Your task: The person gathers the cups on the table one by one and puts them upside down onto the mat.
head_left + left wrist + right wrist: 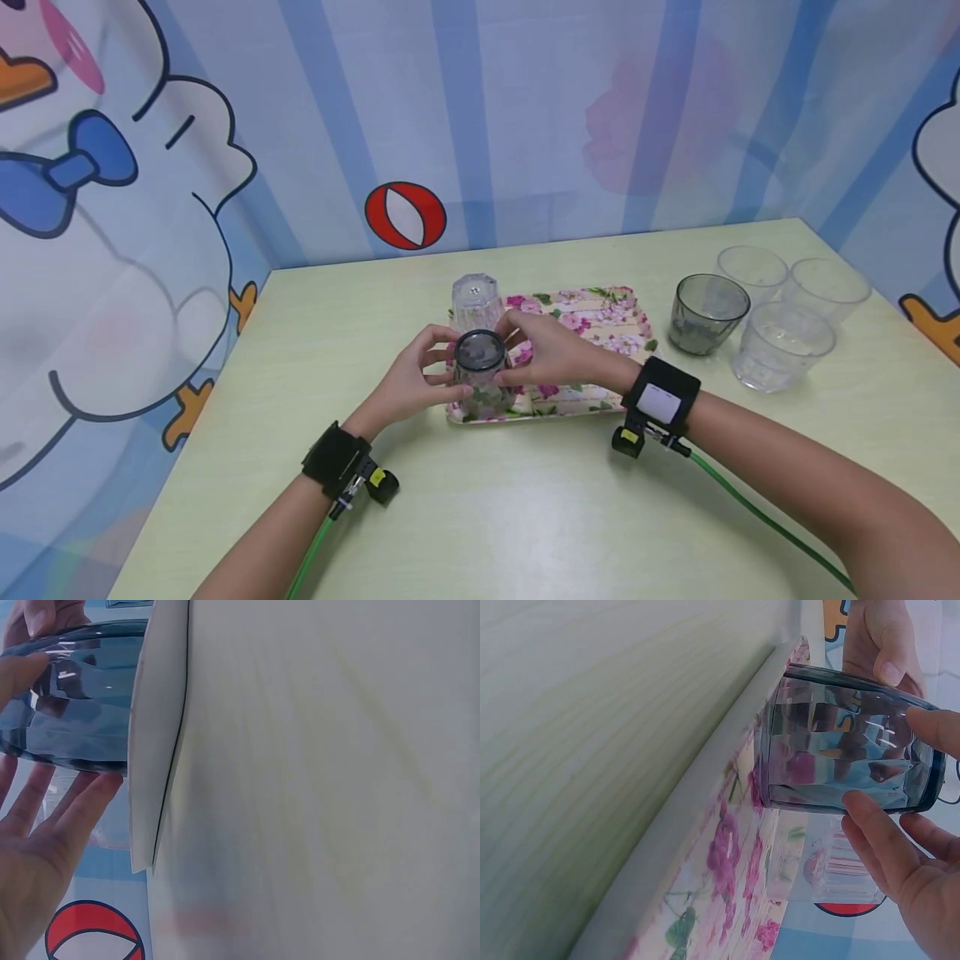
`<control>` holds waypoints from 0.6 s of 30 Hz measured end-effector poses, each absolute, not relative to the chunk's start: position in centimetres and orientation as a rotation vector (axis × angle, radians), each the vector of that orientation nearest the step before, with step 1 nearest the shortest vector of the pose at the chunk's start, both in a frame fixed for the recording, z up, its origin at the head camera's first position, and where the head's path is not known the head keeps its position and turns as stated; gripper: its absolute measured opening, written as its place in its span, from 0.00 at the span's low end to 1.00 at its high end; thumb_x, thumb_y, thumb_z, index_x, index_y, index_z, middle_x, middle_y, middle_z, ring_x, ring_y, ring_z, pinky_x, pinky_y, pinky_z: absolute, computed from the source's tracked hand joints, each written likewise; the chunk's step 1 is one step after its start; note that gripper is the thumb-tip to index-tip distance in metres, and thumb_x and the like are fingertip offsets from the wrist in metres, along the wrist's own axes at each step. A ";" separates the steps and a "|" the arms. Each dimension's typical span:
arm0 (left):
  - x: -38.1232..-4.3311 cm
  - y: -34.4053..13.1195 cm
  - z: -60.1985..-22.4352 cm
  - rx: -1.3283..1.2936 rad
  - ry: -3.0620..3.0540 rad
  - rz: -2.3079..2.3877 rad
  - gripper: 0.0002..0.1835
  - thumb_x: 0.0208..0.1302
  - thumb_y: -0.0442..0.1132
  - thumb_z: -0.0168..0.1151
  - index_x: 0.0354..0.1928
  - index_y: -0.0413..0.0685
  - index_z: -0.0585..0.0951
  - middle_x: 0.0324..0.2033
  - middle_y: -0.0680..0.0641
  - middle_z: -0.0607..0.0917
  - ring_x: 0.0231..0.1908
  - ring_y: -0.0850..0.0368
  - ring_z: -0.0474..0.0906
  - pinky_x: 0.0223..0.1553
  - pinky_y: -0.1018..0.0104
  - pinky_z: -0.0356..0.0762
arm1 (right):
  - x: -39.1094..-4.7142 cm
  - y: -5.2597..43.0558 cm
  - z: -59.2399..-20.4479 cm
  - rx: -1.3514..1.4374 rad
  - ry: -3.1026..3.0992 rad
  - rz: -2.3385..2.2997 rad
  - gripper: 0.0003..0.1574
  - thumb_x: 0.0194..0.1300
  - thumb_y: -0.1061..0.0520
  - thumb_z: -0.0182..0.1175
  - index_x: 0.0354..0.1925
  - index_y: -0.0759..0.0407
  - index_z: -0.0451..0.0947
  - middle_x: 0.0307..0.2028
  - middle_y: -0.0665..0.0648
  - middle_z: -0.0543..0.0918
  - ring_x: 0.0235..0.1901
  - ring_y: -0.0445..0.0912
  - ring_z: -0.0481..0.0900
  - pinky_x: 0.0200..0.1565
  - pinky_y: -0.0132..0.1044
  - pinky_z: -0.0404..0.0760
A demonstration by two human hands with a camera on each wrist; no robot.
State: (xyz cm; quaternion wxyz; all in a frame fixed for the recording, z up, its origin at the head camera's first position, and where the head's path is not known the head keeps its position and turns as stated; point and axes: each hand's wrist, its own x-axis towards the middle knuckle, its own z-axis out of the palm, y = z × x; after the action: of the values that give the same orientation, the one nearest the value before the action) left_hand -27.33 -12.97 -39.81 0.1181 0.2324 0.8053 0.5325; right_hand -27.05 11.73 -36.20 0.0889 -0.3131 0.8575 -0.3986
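A dark tinted glass tumbler (483,367) stands upside down on the front left corner of a floral tray (592,400). My left hand (408,379) holds its left side between thumb and fingers. From the right, my right hand (551,354) grips the same tumbler with thumb and fingertips. In the right wrist view the tumbler (840,742) has its rim down at the tray surface, with the left hand (885,645) on its far side. Just behind it on the tray, a clear tumbler (476,298) also stands upside down.
To the right of the tray, a dark tinted tumbler (707,312) stands upright beside several clear ones, such as the front clear tumbler (780,350). All are on the pale table (525,508). A printed cloth wall (525,125) rises behind the table.
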 end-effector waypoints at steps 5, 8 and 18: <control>-27.4 -13.0 -39.8 0.677 2.351 1.553 0.33 0.52 0.34 0.72 0.59 0.54 0.66 0.60 0.47 0.71 0.63 0.42 0.72 0.57 0.49 0.80 | -27.0 11.6 -36.2 -0.928 2.563 -1.175 0.31 0.53 0.54 0.72 0.52 0.59 0.70 0.50 0.58 0.80 0.53 0.53 0.81 0.55 0.49 0.82; -27.3 -13.1 -39.8 0.682 2.340 1.560 0.34 0.52 0.33 0.72 0.58 0.54 0.65 0.60 0.47 0.71 0.63 0.42 0.72 0.58 0.49 0.79 | -27.1 11.6 -36.3 -0.923 2.564 -1.176 0.31 0.53 0.55 0.72 0.52 0.59 0.70 0.50 0.58 0.79 0.53 0.54 0.80 0.55 0.48 0.82; -27.2 -13.1 -39.8 0.702 2.313 1.577 0.34 0.52 0.32 0.72 0.58 0.53 0.65 0.60 0.47 0.70 0.63 0.42 0.71 0.58 0.49 0.79 | -27.0 11.6 -36.4 -0.932 2.562 -1.174 0.32 0.52 0.54 0.72 0.52 0.59 0.69 0.50 0.58 0.79 0.53 0.54 0.80 0.55 0.49 0.82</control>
State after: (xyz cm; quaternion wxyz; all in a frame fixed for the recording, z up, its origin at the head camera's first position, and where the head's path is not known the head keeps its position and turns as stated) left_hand -27.23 -13.14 -39.81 0.1275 0.2414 0.7948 0.5420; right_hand -27.00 11.57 -36.37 0.0866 -0.3128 0.8598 -0.3942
